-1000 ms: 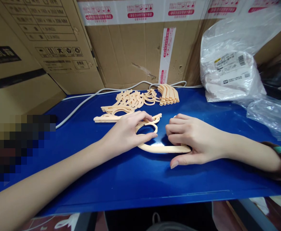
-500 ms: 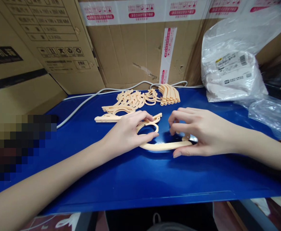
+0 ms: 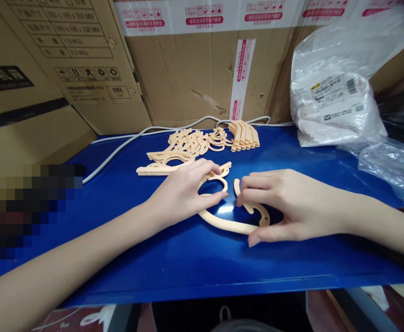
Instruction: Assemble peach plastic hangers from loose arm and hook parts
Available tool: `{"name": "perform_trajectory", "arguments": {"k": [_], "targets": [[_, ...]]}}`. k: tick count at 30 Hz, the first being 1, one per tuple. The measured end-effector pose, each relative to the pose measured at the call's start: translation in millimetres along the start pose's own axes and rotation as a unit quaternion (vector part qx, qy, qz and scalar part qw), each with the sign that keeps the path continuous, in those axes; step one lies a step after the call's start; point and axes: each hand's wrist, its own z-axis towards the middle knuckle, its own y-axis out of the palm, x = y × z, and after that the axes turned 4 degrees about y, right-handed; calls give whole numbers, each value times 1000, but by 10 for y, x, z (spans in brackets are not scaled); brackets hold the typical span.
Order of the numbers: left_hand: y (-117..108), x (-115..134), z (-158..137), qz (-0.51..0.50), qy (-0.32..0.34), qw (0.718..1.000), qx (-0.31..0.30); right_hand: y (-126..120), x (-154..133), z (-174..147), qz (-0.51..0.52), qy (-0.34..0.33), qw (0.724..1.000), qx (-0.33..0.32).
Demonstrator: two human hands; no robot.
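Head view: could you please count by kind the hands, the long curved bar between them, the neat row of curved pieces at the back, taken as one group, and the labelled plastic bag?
Hands, left hand and right hand: 2
Long curved bar: 1
Neat row of curved pieces: 1
Labelled plastic bag: 1
Total: 5

On blue glossy tabletop point(image 3: 188, 265): cream curved plastic bar point(image 3: 227, 224) front centre, running from left bare hand point(image 3: 191, 186) to right bare hand point(image 3: 288, 205); cream plastic hook point(image 3: 264, 216) by right fingers. Behind left hand, cream long flat plastic piece point(image 3: 153, 170); farther back, cream looped plastic pile point(image 3: 190, 143); right of it, cream curved plastic strips point(image 3: 245, 137). Behind: thin white cable point(image 3: 120, 150), brown cardboard box point(image 3: 191, 69). Back right: clear plastic bag point(image 3: 340, 99).
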Motion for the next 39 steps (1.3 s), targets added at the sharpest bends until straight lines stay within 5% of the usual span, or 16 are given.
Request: {"name": "perform_trajectory", "arguments": {"k": [11, 39], "targets": [[19, -7, 7, -2, 12, 1000, -6, 53, -196, -28, 23, -36, 999, -3], [25, -75, -2, -4, 30, 999, -16, 45, -62, 8, 73, -20, 997, -10]]}}
